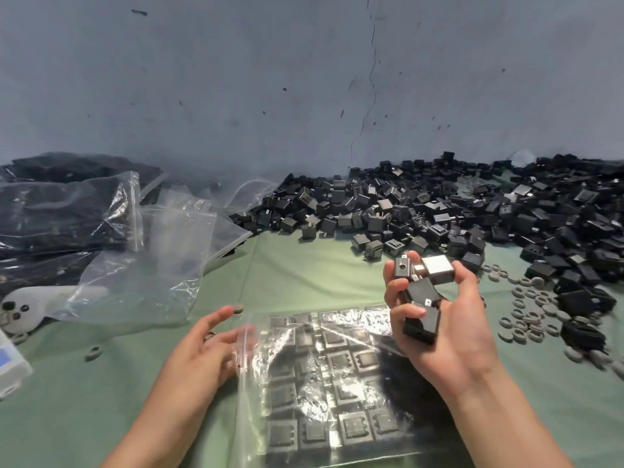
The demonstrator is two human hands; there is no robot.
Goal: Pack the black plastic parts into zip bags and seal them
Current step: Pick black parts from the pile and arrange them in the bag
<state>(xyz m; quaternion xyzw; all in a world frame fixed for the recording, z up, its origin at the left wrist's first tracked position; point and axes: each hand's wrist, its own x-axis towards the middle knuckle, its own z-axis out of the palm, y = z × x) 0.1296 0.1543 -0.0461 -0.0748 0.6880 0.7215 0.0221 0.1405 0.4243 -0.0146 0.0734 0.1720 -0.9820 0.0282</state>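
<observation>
A clear zip bag (324,383) lies on the green cloth before me, holding several black plastic parts laid in rows. My left hand (202,349) holds the bag's open left edge, its fingers blurred against the plastic. Above the bag's right side, my right hand (445,329) grips several black plastic parts (420,298) stacked in a column between fingers and palm. A large heap of loose black parts (472,211) covers the back right of the table.
Empty clear zip bags (162,248) lie at the left, with filled bags (60,211) behind them. Grey rings (530,319) are scattered at the right. A white device (20,309) and a white box (10,363) sit at the left edge. A grey wall (304,79) stands behind.
</observation>
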